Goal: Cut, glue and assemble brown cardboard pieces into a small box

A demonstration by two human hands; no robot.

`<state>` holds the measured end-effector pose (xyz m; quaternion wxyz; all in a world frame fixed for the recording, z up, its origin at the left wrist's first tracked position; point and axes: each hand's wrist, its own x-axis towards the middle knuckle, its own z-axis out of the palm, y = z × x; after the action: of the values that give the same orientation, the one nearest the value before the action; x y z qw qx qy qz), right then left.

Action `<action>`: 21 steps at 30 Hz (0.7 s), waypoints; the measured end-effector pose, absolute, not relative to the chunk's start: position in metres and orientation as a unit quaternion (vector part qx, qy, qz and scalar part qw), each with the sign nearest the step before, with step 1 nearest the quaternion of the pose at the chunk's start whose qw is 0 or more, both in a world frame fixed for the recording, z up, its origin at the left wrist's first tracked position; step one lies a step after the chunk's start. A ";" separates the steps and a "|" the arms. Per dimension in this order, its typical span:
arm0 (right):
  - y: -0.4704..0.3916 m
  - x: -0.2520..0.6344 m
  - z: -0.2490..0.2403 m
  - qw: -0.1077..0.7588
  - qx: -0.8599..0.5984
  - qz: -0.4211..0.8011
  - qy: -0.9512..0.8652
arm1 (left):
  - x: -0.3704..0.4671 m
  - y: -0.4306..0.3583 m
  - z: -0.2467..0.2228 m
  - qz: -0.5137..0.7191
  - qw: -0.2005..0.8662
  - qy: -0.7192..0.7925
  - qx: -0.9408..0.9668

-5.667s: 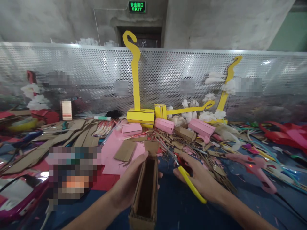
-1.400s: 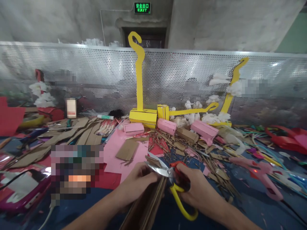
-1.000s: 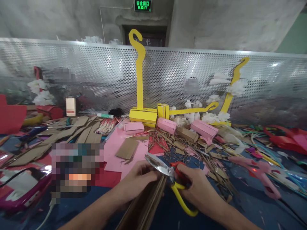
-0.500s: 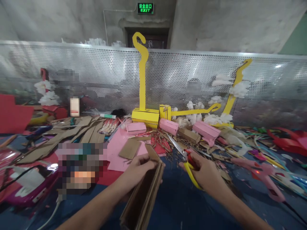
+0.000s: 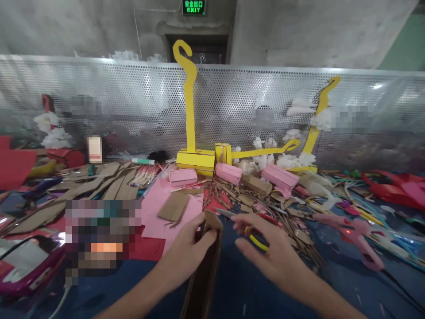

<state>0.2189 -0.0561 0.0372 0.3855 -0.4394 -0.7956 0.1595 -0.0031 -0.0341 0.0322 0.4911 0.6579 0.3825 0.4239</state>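
My left hand (image 5: 195, 241) grips the far end of a long, open-topped cardboard box (image 5: 203, 283), with the thumb inside its wall. A small end flap (image 5: 212, 220) stands up beside my fingers. To the right, my right hand (image 5: 265, 243) has its fingers apart and holds nothing, a short way from the box. Behind and partly under it lie scissors (image 5: 257, 241) with one yellow and one red handle, their blades pointing left. Beyond the box, a flat cardboard piece (image 5: 173, 206) rests on pink sheets (image 5: 152, 221).
A pink glue gun (image 5: 357, 237) with a lit red light lies at the right. Cardboard scraps (image 5: 299, 235) and pink blocks (image 5: 229, 173) spread across the back. A yellow hook on a base (image 5: 195, 161) stands before a perforated metal panel (image 5: 133, 97). Cardboard strips (image 5: 83, 186) lie left.
My right hand has let go of the scissors, which now lie on the table, and has opened nearer the box. My left hand keeps hold of the box, which has turned more upright in view.
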 end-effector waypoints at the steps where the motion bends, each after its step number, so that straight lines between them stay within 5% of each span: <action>1: -0.060 0.212 0.036 0.389 -0.423 0.182 -0.798 | -0.002 -0.035 0.033 0.419 0.486 0.375 0.669; 10: -0.049 0.205 0.022 0.454 -0.429 0.353 -0.697 | 0.000 -0.036 0.034 0.366 0.780 0.249 0.443; 21: -0.050 0.208 0.034 0.414 -0.435 0.286 -0.746 | 0.005 -0.047 0.028 0.287 0.802 0.311 0.421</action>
<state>0.2085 -0.0503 0.0335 0.4142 -0.4353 -0.7465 0.2860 0.0053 -0.0470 0.0280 0.8021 0.4213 0.3110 0.2871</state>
